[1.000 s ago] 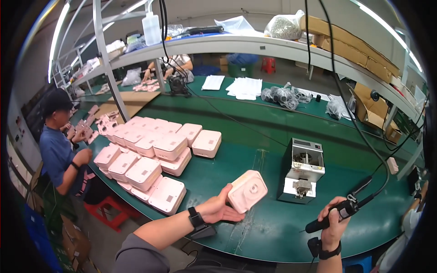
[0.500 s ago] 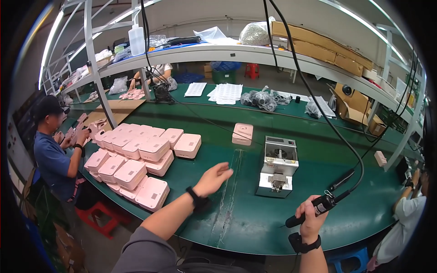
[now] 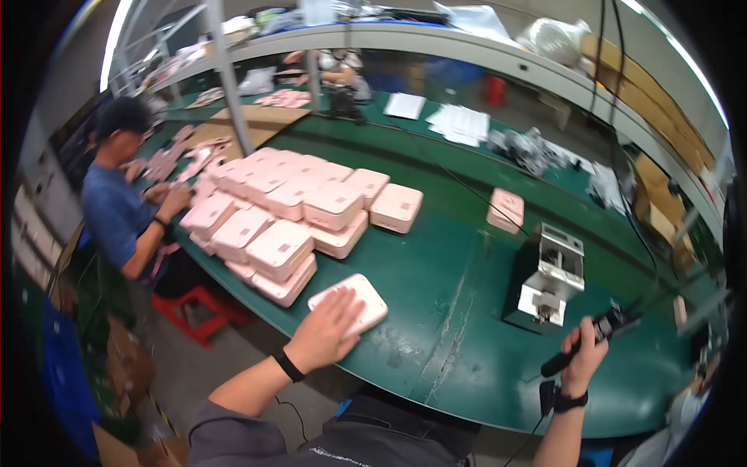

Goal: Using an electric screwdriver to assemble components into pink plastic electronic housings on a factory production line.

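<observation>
A green bench point(image 3: 412, 265) fills my view, with a pile of pink cases point(image 3: 334, 206) on it. Just off that pile's near right corner, one pink case point(image 3: 374, 305) lies under my left hand point(image 3: 327, 327), whose fingers stretch across its top; whether the thumb pinches an edge, I can't tell. The case lies directly beneath that hand, corner-on to me, too nearly square for me to name a long axis. My right hand, well right of the pile, is curled round a black driver point(image 3: 607, 324), farther from that case. Half a second ago my left hand hung bare above the bench, and this case sat against the pile; now they're apart.
</observation>
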The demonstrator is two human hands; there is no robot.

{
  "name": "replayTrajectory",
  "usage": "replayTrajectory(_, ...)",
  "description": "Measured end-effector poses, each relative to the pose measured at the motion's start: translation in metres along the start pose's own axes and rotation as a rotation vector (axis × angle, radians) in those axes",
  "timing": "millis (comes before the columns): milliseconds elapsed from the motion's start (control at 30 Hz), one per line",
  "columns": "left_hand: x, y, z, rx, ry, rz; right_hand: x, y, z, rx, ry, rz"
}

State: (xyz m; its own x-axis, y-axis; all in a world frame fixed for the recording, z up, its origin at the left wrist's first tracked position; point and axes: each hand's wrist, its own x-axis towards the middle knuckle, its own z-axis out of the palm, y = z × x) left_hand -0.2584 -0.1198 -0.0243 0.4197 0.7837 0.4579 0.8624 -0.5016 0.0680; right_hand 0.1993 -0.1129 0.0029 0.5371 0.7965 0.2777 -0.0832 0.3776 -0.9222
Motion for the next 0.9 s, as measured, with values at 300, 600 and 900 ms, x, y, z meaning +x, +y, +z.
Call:
replayTrajectory(300, 0.135, 0.025, 0.053, -0.300, -0.285, 0.691, 0.052, 0.025, 0.051, -0.054, 0.256, 0.025)
replayTrajectory(600, 0.202, 0.035, 0.060, -0.460, -0.368, 0.652, 0.067, 0.016, 0.010, 0.093, 0.489, -0.063)
replayTrajectory(900, 0.219, 0.044, 0.072, -0.522, -0.420, 0.433, 0.074, 0.013, 0.014, 0.143, 0.479, -0.133)
